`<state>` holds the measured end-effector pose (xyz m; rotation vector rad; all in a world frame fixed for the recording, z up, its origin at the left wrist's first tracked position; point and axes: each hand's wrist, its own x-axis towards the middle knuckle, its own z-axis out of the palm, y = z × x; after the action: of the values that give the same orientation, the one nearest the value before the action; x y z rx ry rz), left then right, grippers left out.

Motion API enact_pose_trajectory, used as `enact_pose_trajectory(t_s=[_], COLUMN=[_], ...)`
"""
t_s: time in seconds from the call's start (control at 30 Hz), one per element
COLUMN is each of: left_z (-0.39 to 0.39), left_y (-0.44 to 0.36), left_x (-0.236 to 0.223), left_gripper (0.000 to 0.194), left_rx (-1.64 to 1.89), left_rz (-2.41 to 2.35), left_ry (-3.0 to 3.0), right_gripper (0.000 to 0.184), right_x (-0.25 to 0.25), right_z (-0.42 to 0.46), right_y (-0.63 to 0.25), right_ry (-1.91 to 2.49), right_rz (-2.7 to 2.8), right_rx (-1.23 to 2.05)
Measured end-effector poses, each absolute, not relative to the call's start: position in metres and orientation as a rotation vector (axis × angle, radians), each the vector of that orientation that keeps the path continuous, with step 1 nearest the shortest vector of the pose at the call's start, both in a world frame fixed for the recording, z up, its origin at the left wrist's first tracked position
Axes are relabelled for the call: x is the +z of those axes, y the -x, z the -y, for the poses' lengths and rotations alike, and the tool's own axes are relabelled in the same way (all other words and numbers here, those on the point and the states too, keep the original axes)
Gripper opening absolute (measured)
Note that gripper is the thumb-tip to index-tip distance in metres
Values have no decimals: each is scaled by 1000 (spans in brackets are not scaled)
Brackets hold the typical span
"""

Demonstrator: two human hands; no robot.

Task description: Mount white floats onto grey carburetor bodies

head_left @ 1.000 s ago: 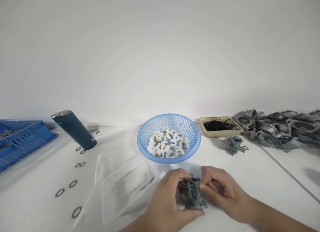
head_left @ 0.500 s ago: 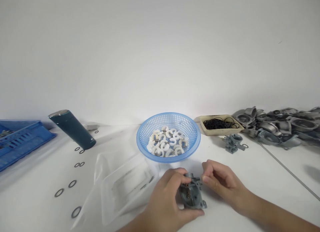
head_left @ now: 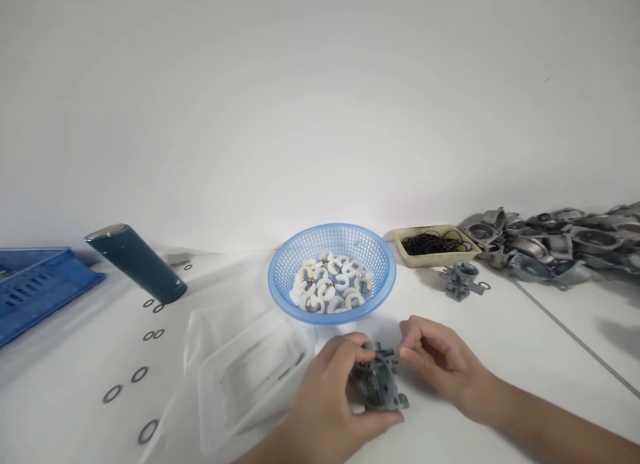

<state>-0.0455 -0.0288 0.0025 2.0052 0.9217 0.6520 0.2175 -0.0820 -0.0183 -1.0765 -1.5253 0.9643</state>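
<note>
A grey metal carburetor body [head_left: 379,384] rests near the front of the table with its open bowl side facing up. My left hand [head_left: 333,401] is wrapped round its left side, thumb along the near edge and fingers over the top. Close to the carburetor's right side, my right hand [head_left: 440,364] is closed in a pinch; whatever sits between its fingertips is too small to make out. Just beyond both hands stands a blue mesh basket [head_left: 277,304] holding several white C-shaped floats [head_left: 327,292].
A cream tray [head_left: 435,259] of black rubber rings, another carburetor body [head_left: 461,281] and a pile of metal bowls [head_left: 550,247] lie right. Leftward are a clear plastic tray [head_left: 213,411], flat rings [head_left: 139,375], a teal tumbler [head_left: 143,264] and a blue crate [head_left: 45,287].
The view has shifted slightly. My left hand still holds the carburetor, which appears turned a little, and my right hand keeps its pinch beside it.
</note>
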Motion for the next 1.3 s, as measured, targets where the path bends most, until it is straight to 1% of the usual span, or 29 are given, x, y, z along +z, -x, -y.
enact_pose_trajectory(t_s=[0.17,0.27,0.5,0.77,0.93,1.07,1.17,1.3], left_z=[29,29,26,32,32,31,30,29], left_y=[47,48,48,41,38,38,39,42], left_x=[2,-1,-5,0,9,12,10,4], left_gripper=[68,71,77,71,71,69,70,72], left_rx=[667,689,908,820,769,738,743,773], left_rz=[-932,-911,-758,-813,-874,-930,-913,-820], left_ry=[-2014,-2044,-2212,-1980,-1951,-1935,-1932,-2008], right_gripper=[46,45,44,38,28,22,22,31], right_x=[-14,-13,-15,-12,-9,-8,-6,-3], right_z=[83,85,88,79,72,69,72,81], right_y=[-217,-216,-217,-225,-237,-243,-234,-214], right_ry=[1061,1074,1108,1103,1072,1097,1109,1129], right_rz=[1606,1636,1710,1867,2023,1935,1806,1703], right_rx=[879,855,783,635,527,416,375,538])
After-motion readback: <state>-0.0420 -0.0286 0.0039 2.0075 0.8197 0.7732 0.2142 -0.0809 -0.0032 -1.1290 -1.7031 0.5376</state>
